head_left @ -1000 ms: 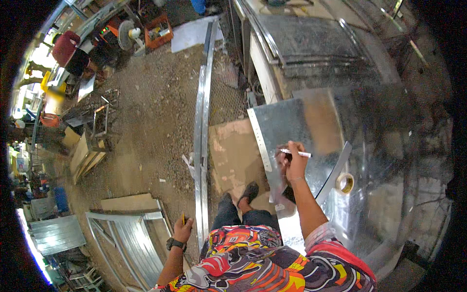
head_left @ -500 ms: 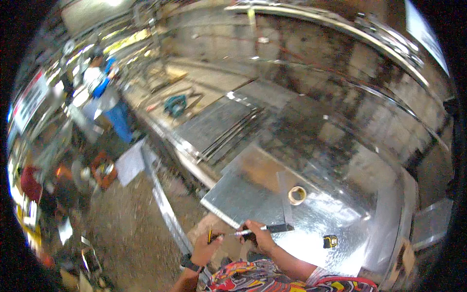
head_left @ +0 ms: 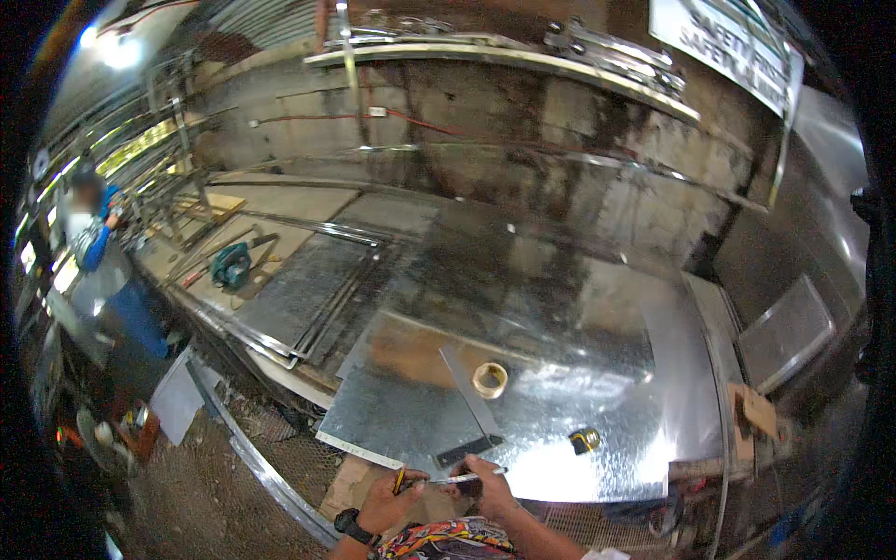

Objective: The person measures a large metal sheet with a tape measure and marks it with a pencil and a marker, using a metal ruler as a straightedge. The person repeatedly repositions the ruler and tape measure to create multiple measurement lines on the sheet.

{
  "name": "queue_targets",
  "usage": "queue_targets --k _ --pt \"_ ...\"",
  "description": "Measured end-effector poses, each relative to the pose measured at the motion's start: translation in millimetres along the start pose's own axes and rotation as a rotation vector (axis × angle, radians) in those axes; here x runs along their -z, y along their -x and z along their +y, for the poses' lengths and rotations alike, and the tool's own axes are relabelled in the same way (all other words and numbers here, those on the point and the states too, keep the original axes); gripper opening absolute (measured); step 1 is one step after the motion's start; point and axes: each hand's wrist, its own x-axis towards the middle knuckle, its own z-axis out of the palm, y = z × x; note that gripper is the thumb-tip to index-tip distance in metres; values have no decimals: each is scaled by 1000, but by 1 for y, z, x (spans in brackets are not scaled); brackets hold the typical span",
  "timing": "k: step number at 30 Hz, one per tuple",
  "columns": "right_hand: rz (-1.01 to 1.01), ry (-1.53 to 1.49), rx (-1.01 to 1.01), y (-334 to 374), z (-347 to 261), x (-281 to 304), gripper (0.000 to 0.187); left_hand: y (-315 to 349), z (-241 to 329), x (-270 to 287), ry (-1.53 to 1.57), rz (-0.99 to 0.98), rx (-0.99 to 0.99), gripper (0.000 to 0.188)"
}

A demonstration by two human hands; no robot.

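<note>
My left hand (head_left: 389, 500), with a dark watch on the wrist, is closed around a yellow-and-black pencil (head_left: 399, 481) that sticks up from the fingers. Close beside it, my right hand (head_left: 486, 483) grips a slim silver rod-like tool (head_left: 459, 479), which spans the gap between both hands. Its exact kind is too small to tell. Both hands are at the near edge of a shiny metal sheet (head_left: 551, 415). Just beyond the right hand lies a try square (head_left: 469, 397) with a dark stock. A roll of tape (head_left: 489, 380) rests next to its blade.
A yellow-and-black tape measure (head_left: 585, 441) sits on the sheet's right part. Farther left are a teal power tool (head_left: 231, 265) and metal strips (head_left: 341, 299). A person (head_left: 103, 243) stands at far left. A long metal bar (head_left: 252, 453) slants beside the bench, and a concrete wall (head_left: 523, 112) stands behind.
The view has swung right, so the bench and the person appear farther left. My hands stay close together at the sheet's near edge, with the pencil and the silver tool still held.
</note>
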Motion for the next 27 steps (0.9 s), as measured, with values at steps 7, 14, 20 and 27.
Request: queue_targets --k 7,14,20,27 --pt "-41 -47 30 -7 -7 46 37 -19 -4 -41 52 -31 -150 36" --pt "-63 39 44 -22 -33 81 44 -40 2 -114 96 94 -78 33" --pt "-311 86 -157 -37 -8 130 64 -46 79 -155 20 136 11 21" --pt "-426 -32 0 -3 -39 131 69 -59 102 -190 -36 191 -111 17"
